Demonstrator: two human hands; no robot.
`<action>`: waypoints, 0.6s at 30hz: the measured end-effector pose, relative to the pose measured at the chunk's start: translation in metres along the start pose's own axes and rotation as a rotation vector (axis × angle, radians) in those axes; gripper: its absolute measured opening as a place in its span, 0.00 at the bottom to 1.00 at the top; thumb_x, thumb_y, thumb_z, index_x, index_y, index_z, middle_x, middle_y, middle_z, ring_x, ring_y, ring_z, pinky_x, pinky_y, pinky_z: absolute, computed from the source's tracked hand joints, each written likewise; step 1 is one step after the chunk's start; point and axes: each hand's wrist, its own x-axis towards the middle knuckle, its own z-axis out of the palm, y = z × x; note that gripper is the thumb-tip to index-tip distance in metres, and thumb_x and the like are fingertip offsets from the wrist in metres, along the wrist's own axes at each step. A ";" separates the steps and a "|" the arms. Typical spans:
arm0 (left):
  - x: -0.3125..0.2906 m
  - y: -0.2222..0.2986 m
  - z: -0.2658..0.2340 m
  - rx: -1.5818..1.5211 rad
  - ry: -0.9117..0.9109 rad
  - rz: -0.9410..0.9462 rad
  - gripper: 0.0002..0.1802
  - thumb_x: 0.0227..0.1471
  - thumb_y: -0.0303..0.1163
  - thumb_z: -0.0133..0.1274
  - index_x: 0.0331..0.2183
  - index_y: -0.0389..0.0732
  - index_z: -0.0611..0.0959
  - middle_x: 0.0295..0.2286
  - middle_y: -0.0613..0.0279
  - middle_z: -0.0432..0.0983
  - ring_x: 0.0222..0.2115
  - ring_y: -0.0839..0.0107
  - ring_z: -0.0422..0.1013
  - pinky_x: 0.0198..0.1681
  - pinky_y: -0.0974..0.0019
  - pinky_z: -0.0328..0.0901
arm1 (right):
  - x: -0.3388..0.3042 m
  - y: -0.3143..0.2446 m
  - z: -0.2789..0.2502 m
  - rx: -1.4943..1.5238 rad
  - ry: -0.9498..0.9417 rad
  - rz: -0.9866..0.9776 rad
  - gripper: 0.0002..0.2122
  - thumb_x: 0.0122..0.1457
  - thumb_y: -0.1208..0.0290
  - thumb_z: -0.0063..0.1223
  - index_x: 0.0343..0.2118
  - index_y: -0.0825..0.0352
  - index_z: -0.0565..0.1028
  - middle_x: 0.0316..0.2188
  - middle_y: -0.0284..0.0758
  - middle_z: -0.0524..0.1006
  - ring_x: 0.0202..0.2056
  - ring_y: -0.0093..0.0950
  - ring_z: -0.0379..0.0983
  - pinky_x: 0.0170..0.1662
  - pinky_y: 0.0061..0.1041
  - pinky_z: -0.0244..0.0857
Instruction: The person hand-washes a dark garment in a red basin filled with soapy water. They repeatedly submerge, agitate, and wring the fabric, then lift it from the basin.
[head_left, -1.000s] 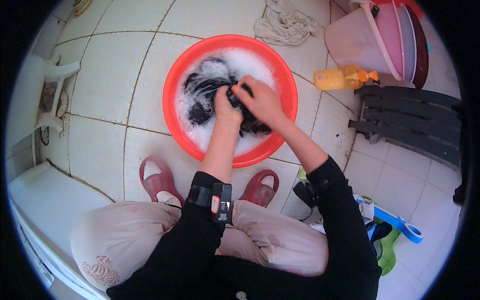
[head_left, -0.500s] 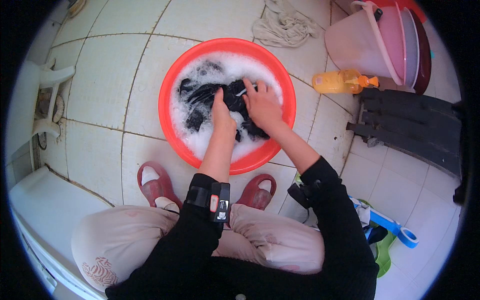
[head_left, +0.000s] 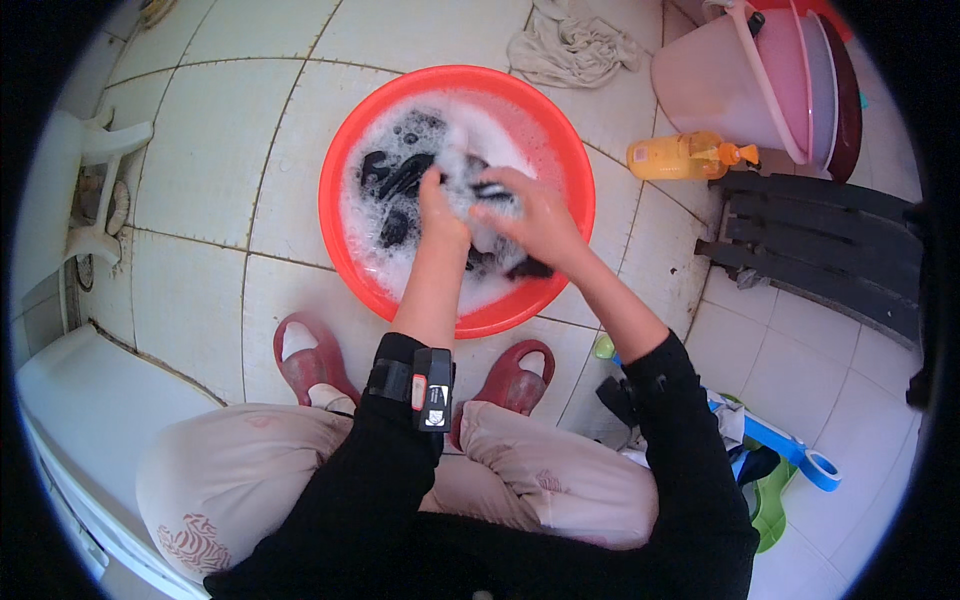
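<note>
Black cloth (head_left: 405, 178) lies in foam (head_left: 508, 140) inside a red tub (head_left: 333, 200), upper center of the frame, as a person's left hand (head_left: 443, 212) meets it, fingers partly hidden, its grip impossible to tell. The right hand (head_left: 542, 225) holds thumb and fingers apart at a sudsy striped fold, blur concealing any pinch; half a second earlier, it lay flatter, fingers fanned over the cloth.

From my end I see floor (head_left: 205, 170) of large pale tiles, joints dark and stained. Smaller white tiles (head_left: 770, 345) lower right; floor or wall, I can't tell. Dark slatted furniture (head_left: 820, 245) near right rim. Left: white plastic furniture (head_left: 50, 190), white panel (head_left: 110, 395) below. Light pale, soft.
</note>
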 end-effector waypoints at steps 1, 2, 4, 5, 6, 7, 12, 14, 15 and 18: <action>0.002 -0.001 -0.005 0.034 -0.035 0.007 0.22 0.55 0.47 0.40 0.41 0.42 0.77 0.37 0.60 0.76 0.38 0.62 0.71 0.43 0.59 0.66 | -0.003 -0.008 0.000 0.078 0.001 0.007 0.21 0.49 0.55 0.58 0.41 0.65 0.75 0.35 0.44 0.78 0.39 0.43 0.74 0.43 0.39 0.66; 0.003 -0.004 -0.008 0.068 -0.112 0.021 0.21 0.56 0.47 0.39 0.41 0.42 0.77 0.36 0.61 0.76 0.37 0.62 0.71 0.42 0.59 0.66 | -0.003 -0.014 0.000 0.013 -0.031 0.075 0.20 0.50 0.55 0.58 0.40 0.66 0.75 0.35 0.44 0.78 0.38 0.42 0.74 0.43 0.37 0.66; 0.003 -0.008 -0.014 0.338 -0.123 0.257 0.14 0.56 0.38 0.40 0.37 0.43 0.77 0.31 0.62 0.73 0.32 0.64 0.70 0.39 0.63 0.67 | 0.004 -0.016 0.005 -0.073 -0.018 0.134 0.19 0.52 0.57 0.57 0.39 0.69 0.76 0.34 0.44 0.78 0.37 0.40 0.74 0.43 0.32 0.65; 0.001 -0.010 -0.014 0.403 -0.178 0.289 0.13 0.56 0.36 0.40 0.37 0.43 0.77 0.31 0.60 0.74 0.32 0.63 0.70 0.39 0.62 0.67 | 0.011 -0.013 0.006 -0.083 0.006 0.160 0.23 0.50 0.50 0.56 0.38 0.68 0.76 0.34 0.46 0.77 0.39 0.43 0.74 0.43 0.37 0.66; -0.003 -0.011 -0.013 0.417 -0.138 0.236 0.12 0.56 0.35 0.40 0.36 0.43 0.77 0.31 0.59 0.74 0.32 0.63 0.71 0.39 0.61 0.67 | 0.017 -0.008 0.007 -0.084 0.050 0.199 0.23 0.51 0.50 0.56 0.37 0.68 0.76 0.35 0.46 0.77 0.39 0.42 0.74 0.43 0.36 0.65; -0.007 -0.012 -0.011 0.261 -0.140 0.188 0.11 0.55 0.34 0.41 0.36 0.42 0.77 0.31 0.58 0.74 0.33 0.63 0.71 0.39 0.61 0.67 | 0.022 0.000 0.005 -0.073 0.054 0.235 0.23 0.51 0.50 0.55 0.37 0.69 0.76 0.35 0.47 0.77 0.40 0.41 0.73 0.44 0.35 0.65; -0.032 0.010 0.014 -0.219 -0.094 -0.014 0.14 0.53 0.38 0.44 0.37 0.41 0.77 0.35 0.57 0.76 0.37 0.59 0.72 0.46 0.53 0.65 | 0.017 0.030 -0.034 0.076 -0.128 0.115 0.25 0.53 0.48 0.53 0.44 0.67 0.73 0.43 0.44 0.74 0.44 0.34 0.71 0.48 0.30 0.63; -0.042 0.019 0.020 -0.247 -0.092 0.065 0.17 0.52 0.42 0.48 0.39 0.41 0.78 0.37 0.58 0.76 0.39 0.58 0.71 0.47 0.52 0.64 | 0.008 0.030 -0.050 0.209 -0.290 0.189 0.29 0.54 0.49 0.53 0.50 0.69 0.69 0.46 0.40 0.72 0.47 0.30 0.68 0.52 0.28 0.60; -0.047 0.021 0.021 -0.246 -0.071 0.076 0.17 0.52 0.43 0.48 0.39 0.41 0.78 0.37 0.59 0.76 0.39 0.60 0.71 0.48 0.52 0.64 | 0.003 0.027 -0.056 0.316 -0.349 0.284 0.29 0.54 0.49 0.53 0.51 0.70 0.68 0.46 0.40 0.72 0.48 0.29 0.68 0.53 0.27 0.59; -0.056 0.024 0.022 -0.200 -0.155 0.232 0.18 0.52 0.44 0.49 0.40 0.42 0.78 0.37 0.61 0.76 0.40 0.63 0.71 0.49 0.54 0.63 | -0.005 0.013 -0.063 0.584 -0.762 0.427 0.32 0.53 0.49 0.56 0.52 0.73 0.67 0.46 0.37 0.71 0.48 0.24 0.65 0.54 0.23 0.57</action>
